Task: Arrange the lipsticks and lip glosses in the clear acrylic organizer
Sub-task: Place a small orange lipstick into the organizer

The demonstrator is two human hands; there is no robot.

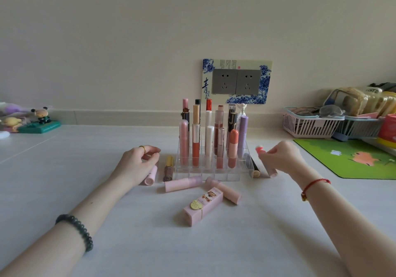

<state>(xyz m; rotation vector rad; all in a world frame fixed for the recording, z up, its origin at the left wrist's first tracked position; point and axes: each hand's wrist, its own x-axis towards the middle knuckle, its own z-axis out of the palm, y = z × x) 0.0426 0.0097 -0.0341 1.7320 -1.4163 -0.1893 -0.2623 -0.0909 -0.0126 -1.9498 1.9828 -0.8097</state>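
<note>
At the far left a few small figurines (40,117) stand by the wall, apart from the work. The left hand (139,161) hovers just left of the organizer (214,175) with its fingers curled in toward the thumb. A pale pink tube (150,177) lies under it, but I cannot tell whether the hand has hold of that tube or of anything at all. Beside it a gold-capped gloss (168,168) lies flat on the table (85,148), close to the organizer's left wall. The organizer's back rows are filled with upright tubes, and its front row looks empty. Before it lie two more pink tubes (183,183) and a pink box (202,209). To the right a dark tube (254,166) lies against the organizer's side. The right hand (280,156) pinches a small red-tipped tube (259,149) in its fingertips, raised off the table and blurred. Farther right are baskets (310,124) and a green mat (353,159). The step in hand seems to be bringing the loose pieces in one at a time. The next move likely calls for turning the pinched tube upright and lowering it into a free front slot without knocking the standing ones.
</note>
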